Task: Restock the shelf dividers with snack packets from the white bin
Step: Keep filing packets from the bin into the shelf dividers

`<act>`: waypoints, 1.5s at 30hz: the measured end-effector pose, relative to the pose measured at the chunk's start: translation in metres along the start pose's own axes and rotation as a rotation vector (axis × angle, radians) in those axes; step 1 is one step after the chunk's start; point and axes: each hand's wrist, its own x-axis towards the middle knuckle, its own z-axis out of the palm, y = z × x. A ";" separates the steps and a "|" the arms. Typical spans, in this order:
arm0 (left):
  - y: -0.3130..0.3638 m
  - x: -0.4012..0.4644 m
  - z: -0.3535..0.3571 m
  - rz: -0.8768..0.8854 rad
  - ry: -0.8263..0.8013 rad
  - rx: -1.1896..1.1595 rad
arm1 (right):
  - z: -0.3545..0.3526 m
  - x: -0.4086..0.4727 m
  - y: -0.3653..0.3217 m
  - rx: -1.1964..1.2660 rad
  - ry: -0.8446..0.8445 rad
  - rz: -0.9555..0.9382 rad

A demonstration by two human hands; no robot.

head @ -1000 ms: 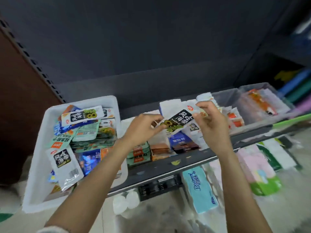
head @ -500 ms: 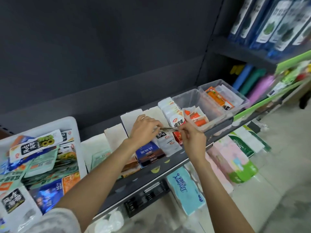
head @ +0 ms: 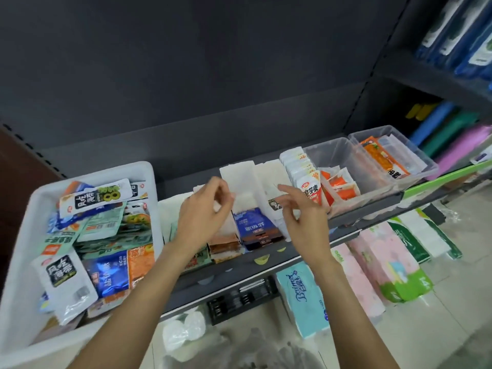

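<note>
Both hands are held above the row of white shelf dividers (head: 241,179) on the dark shelf (head: 266,265). The left hand (head: 202,211) is seen with fingers loosely curled and nothing held in its grip; the right hand (head: 298,209) is likewise spread, fingers apart and relaxed, with nothing clamped. Just beyond the right fingertips, a white packet with a black label (head: 274,206) is lodged in a divider slot, though motion blur makes contact hard to judge. Between the two hands, a blue packet (head: 253,227) is stood in its slot. To the left of the left hand, the white bin (head: 24,262) is heaped with mixed snack packets (head: 93,201). To the right of the right hand, clear tubs (head: 415,153) with orange packets are lined up.
</note>
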 end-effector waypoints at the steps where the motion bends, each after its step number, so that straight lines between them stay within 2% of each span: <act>1: -0.005 -0.011 -0.013 -0.071 0.084 -0.058 | 0.005 -0.002 -0.017 0.029 -0.076 -0.040; 4: -0.032 -0.049 -0.049 -0.253 0.286 -0.088 | 0.032 -0.010 -0.069 0.068 -0.317 -0.190; 6: -0.060 -0.074 -0.068 -0.354 0.316 -0.027 | 0.063 -0.016 -0.096 0.062 -0.435 -0.331; 9: -0.112 -0.110 -0.087 -0.480 0.193 0.197 | 0.115 -0.026 -0.121 -0.021 -0.619 -0.482; 13: -0.166 -0.154 -0.111 -0.828 0.103 0.429 | 0.198 -0.039 -0.145 -0.172 -0.964 -0.490; 17: -0.184 -0.171 -0.121 -1.008 0.109 0.338 | 0.262 -0.050 -0.156 -0.220 -1.122 -0.322; 22: -0.184 -0.168 -0.123 -1.094 0.122 0.200 | 0.290 -0.068 -0.173 -0.110 -1.092 -0.189; 26: -0.178 -0.168 -0.133 -1.175 0.226 -0.027 | 0.289 -0.069 -0.174 0.173 -1.048 0.157; 29: -0.162 -0.173 -0.151 -1.221 0.308 -0.390 | 0.262 -0.061 -0.170 0.567 -1.088 0.509; 30: -0.156 -0.174 -0.156 -1.194 0.303 -0.551 | 0.249 -0.059 -0.169 0.655 -1.098 0.565; 32: -0.139 -0.170 -0.161 -1.069 0.228 -0.753 | 0.222 -0.058 -0.162 0.726 -1.110 0.550; 35: -0.115 -0.153 -0.158 -0.825 0.232 -0.746 | 0.185 -0.056 -0.152 0.752 -1.017 0.435; 38: -0.098 -0.133 -0.150 -0.610 0.259 -0.518 | 0.149 -0.047 -0.149 0.622 -0.746 0.252; 40: -0.090 -0.119 -0.142 -0.407 0.278 -0.206 | 0.125 -0.036 -0.150 0.542 -0.571 0.153; 42: -0.083 -0.104 -0.130 -0.080 0.334 0.246 | 0.102 -0.026 -0.147 0.565 -0.506 0.197; 43: -0.076 -0.096 -0.122 0.089 0.369 0.372 | 0.092 -0.021 -0.142 0.615 -0.501 0.269; 45: -0.060 -0.080 -0.104 0.319 0.429 0.427 | 0.071 -0.011 -0.131 0.692 -0.495 0.369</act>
